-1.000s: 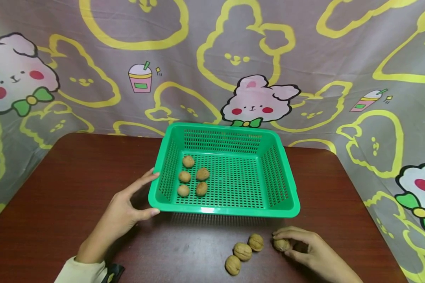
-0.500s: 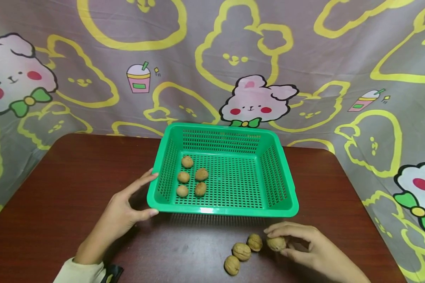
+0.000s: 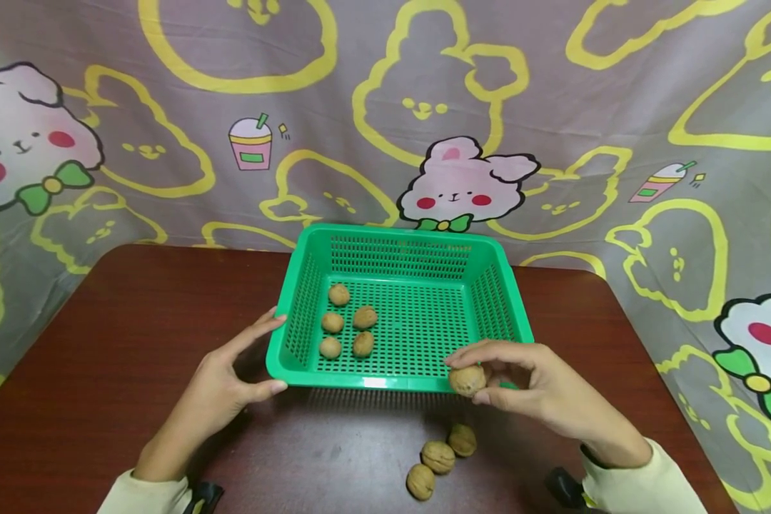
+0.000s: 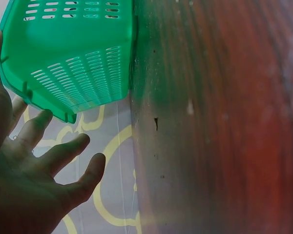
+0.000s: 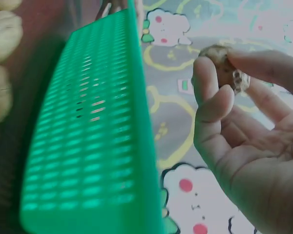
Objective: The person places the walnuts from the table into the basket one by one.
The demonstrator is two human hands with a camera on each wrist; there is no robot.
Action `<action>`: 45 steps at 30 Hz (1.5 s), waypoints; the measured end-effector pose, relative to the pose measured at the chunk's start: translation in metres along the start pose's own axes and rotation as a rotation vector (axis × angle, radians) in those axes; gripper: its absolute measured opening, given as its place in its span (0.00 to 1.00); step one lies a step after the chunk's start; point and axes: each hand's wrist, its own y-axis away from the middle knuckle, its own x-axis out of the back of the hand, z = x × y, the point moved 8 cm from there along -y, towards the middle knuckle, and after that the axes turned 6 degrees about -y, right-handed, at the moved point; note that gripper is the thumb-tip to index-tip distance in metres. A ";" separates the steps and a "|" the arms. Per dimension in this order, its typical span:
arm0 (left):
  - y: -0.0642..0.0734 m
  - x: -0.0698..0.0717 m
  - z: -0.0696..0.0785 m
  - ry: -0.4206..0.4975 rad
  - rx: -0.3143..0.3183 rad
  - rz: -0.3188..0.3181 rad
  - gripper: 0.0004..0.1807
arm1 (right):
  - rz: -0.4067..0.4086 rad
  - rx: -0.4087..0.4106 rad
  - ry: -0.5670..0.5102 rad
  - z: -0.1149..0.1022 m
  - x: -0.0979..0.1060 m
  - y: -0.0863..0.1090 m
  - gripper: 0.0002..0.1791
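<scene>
My right hand [image 3: 542,385] pinches a tan walnut [image 3: 467,381] between thumb and fingertips, over the front rim of a green plastic basket [image 3: 334,378]. In the right wrist view the walnut [image 5: 219,61] shows raised above the basket's rim. At the basket's left front corner, my left hand [image 3: 218,385] touches the rim with its thumb and a fingertip. Its other fingers [image 4: 68,155] spread loosely beside the basket wall in the left wrist view. Several walnuts [image 3: 363,344] lie inside, towards the basket's left side.
Three walnuts [image 3: 438,457] lie in a slanting row on the dark wooden table [image 3: 135,321], in front of the basket. Behind the table hangs a grey cloth [image 3: 334,128] printed with cartoon rabbits, close to the basket's back edge.
My right hand has lifted the walnut from the table and carried it up and leftward to the basket's front rim. The left hand stays at the basket corner.
</scene>
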 end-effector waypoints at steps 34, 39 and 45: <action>-0.001 0.001 0.003 0.016 -0.018 0.011 0.49 | 0.035 -0.363 -0.334 0.093 0.012 -0.204 0.22; -0.001 0.001 0.001 0.011 -0.014 0.008 0.49 | 0.007 -0.391 -0.237 0.113 0.004 -0.211 0.23; -0.002 0.002 0.001 -0.002 -0.010 0.010 0.49 | -0.035 -0.429 -0.089 0.127 -0.007 -0.216 0.22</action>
